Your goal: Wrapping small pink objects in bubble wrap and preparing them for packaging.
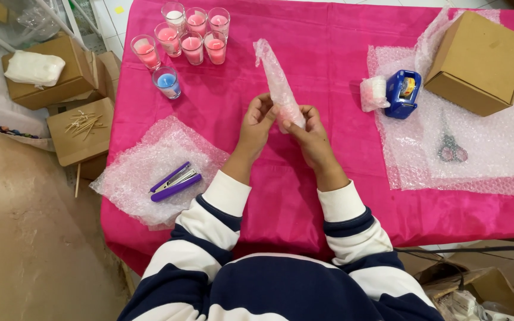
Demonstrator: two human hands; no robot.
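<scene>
Both hands (256, 123) (312, 133) clasp bubble-wrap roll (276, 77); candles (185, 37) beyond

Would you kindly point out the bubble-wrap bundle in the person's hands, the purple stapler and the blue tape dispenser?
bubble-wrap bundle (276, 80), head view, middle of the wrapped length above the hands.
purple stapler (175, 182), head view, middle of its body.
blue tape dispenser (403, 94), head view, centre of its blue housing.

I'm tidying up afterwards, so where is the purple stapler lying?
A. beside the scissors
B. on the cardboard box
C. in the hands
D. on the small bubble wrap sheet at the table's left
D: the purple stapler lies on the small bubble wrap sheet, apart from both hands.
</scene>
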